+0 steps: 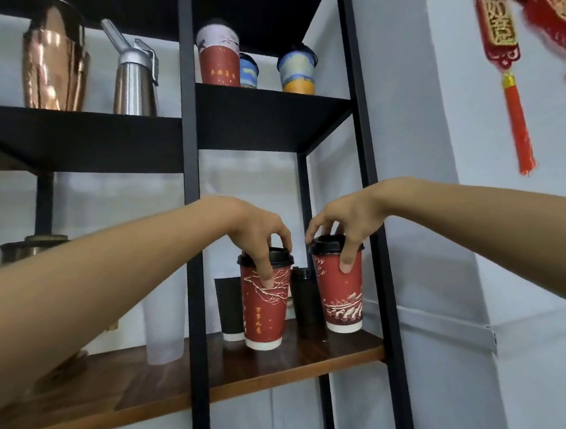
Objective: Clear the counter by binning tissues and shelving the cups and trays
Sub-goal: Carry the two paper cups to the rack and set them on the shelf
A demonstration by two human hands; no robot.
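Note:
Two red paper cups with black lids are at the wooden shelf (187,387) of a black metal rack. My left hand (259,237) grips the left red cup (264,315) from above by its lid, thumb on the cup's front; this cup is tilted, its base at the shelf. My right hand (340,223) holds the right red cup (343,298) the same way, and that cup stands upright on the shelf near the right post.
Behind the red cups stand a black cup (229,308) and a dark tumbler (305,298). A frosted tall cup (164,320) is left of the middle post (193,256). The upper shelf (266,113) carries more cups, a copper jug and a steel dispenser. Red ornaments hang at the right.

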